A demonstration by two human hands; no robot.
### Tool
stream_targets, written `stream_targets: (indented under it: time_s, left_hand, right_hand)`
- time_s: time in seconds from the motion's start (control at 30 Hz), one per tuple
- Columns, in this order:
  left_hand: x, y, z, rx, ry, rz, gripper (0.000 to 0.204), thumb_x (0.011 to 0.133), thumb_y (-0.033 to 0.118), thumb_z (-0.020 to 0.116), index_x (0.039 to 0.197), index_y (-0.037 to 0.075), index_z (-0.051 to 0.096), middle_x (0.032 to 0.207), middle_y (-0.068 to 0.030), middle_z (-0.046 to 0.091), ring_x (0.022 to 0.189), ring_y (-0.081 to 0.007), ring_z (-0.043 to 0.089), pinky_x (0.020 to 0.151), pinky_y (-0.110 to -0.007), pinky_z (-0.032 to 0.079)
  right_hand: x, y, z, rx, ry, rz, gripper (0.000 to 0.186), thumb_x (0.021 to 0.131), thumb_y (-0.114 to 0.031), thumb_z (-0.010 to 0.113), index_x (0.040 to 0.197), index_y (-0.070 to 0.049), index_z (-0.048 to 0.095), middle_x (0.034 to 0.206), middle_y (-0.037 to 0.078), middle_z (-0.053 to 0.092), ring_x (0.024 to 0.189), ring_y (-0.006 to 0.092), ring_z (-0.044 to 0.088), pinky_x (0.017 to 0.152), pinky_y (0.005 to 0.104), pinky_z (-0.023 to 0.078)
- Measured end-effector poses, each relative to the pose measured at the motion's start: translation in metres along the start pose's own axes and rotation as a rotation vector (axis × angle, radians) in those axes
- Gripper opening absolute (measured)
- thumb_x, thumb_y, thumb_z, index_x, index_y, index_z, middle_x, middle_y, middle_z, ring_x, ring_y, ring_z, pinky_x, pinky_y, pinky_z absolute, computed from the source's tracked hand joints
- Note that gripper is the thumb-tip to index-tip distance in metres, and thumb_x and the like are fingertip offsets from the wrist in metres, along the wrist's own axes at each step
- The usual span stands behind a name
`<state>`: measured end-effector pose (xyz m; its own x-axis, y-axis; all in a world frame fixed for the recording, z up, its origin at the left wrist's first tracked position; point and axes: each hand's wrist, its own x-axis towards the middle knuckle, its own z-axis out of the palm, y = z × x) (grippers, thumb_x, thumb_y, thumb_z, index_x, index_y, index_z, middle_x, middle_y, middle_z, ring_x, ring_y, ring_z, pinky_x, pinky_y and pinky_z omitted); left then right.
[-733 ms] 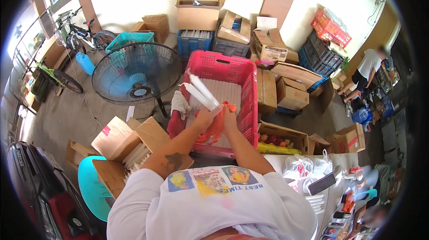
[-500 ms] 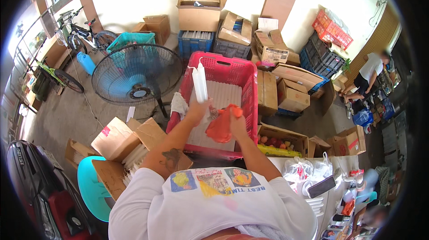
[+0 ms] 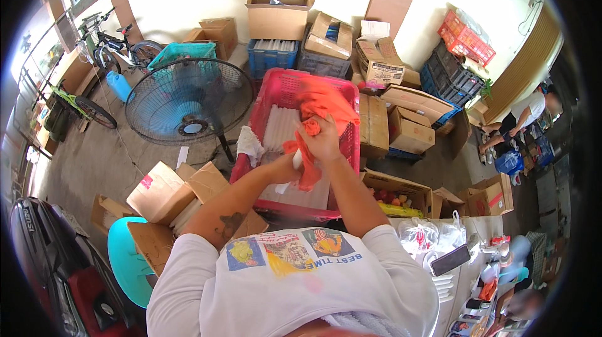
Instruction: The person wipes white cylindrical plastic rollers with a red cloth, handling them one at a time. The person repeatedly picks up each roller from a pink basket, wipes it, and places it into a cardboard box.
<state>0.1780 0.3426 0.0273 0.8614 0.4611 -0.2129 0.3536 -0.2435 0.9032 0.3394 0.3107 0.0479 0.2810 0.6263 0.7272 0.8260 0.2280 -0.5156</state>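
- Right hand [image 3: 323, 144] has its fingers clenched around a bunched orange-red cloth [image 3: 326, 103], which is held up over the pink crate [image 3: 274, 91], blurry at the top.
- Left hand [image 3: 285, 169] is just below it, fingers wrapped round a white stick [image 3: 297, 160], mostly hidden by hand and cloth, so can't tell if it's just one.
- More white sticks [image 3: 281, 125] lie in rows inside the crate.
- White rag [image 3: 250, 143] hangs on the crate's left rim, fan [image 3: 193, 127] to the left.
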Motion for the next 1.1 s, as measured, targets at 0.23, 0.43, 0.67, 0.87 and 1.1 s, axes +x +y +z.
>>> stream_targets:
  time_s: [0.23,0.43,0.67,0.87,1.1]
  left_hand:
    - [0.015,-0.02,0.012,0.004,0.236,-0.183,0.042,0.078,0.011,0.063,0.118,0.002,0.054,0.092,-0.0189,0.066,0.07,-0.0234,0.067,0.059,-0.037,0.051]
    - [0.001,-0.019,0.006,-0.188,0.11,0.016,0.041,0.081,0.015,0.064,0.119,0.002,0.053,0.093,-0.0138,0.063,0.072,-0.0171,0.062,0.059,-0.034,0.049]
    - [-0.002,-0.015,-0.013,-0.774,-0.2,-0.019,0.031,0.085,0.015,0.064,0.112,0.002,0.057,0.087,-0.0085,0.063,0.067,-0.0158,0.059,0.058,-0.031,0.049]
    - [-0.001,-0.007,-0.012,-0.873,-0.159,-0.186,0.035,0.093,0.036,0.055,0.104,0.003,0.06,0.083,-0.0075,0.064,0.067,-0.0171,0.061,0.06,-0.032,0.053]
    - [0.001,0.009,0.007,-1.095,0.904,-0.068,0.06,0.095,0.055,0.044,0.123,0.003,0.05,0.122,-0.0103,0.05,0.11,-0.021,0.05,0.087,-0.037,0.047]
  right_hand:
    - [0.03,0.045,0.028,0.295,-0.083,0.727,0.048,0.088,-0.046,0.061,0.082,0.001,0.066,0.069,0.013,0.065,0.065,0.0229,0.063,0.062,0.0351,0.05]
    - [0.026,0.044,0.004,1.343,0.059,1.217,0.065,0.094,-0.057,0.042,0.114,0.004,0.053,0.092,0.02,0.063,0.075,0.0351,0.061,0.073,0.0459,0.052]
    - [0.009,0.003,0.001,2.024,-0.574,0.635,0.037,0.091,-0.04,0.053,0.106,-0.007,0.057,0.099,0.008,0.062,0.088,0.0231,0.061,0.08,0.0371,0.051]
    - [-0.006,0.006,0.015,1.474,-0.007,1.105,0.015,0.088,-0.017,0.064,0.098,-0.008,0.057,0.091,0.006,0.063,0.081,0.0185,0.064,0.068,0.0337,0.055]
    - [-0.011,-0.008,0.021,1.111,0.331,1.126,0.019,0.091,-0.021,0.063,0.102,-0.008,0.056,0.091,0.004,0.062,0.081,0.0163,0.062,0.064,0.0316,0.054]
